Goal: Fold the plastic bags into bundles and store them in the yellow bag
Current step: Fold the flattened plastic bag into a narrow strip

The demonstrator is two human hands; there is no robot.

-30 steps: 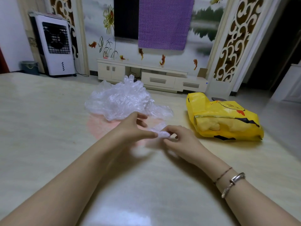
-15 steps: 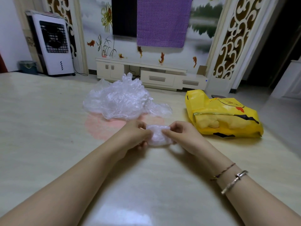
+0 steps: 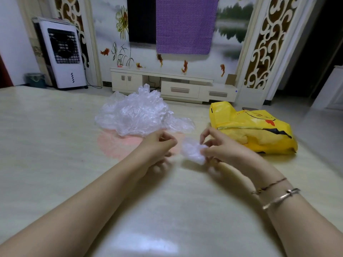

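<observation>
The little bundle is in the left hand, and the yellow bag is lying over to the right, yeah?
Not quite. The head view shows the little bundle pinched in the right hand; the left hand isn't touching it. The yellow bag is lying over to the right.

From my feed the room is dim and evenly lit, with a cool cast, and the brightest spot is a soft white glare on the glossy table (image 3: 55, 164) at the bottom centre of the frame, where light from above bounces back. I see faint, diffuse shadows under both forearms and a dark doorway in the upper right that loses all detail. Both the left hand (image 3: 157, 143) and the right hand (image 3: 220, 145) are smeared by motion blur, and the wide lens bows the carved panels (image 3: 263, 43) outward at the frame edges.
</observation>
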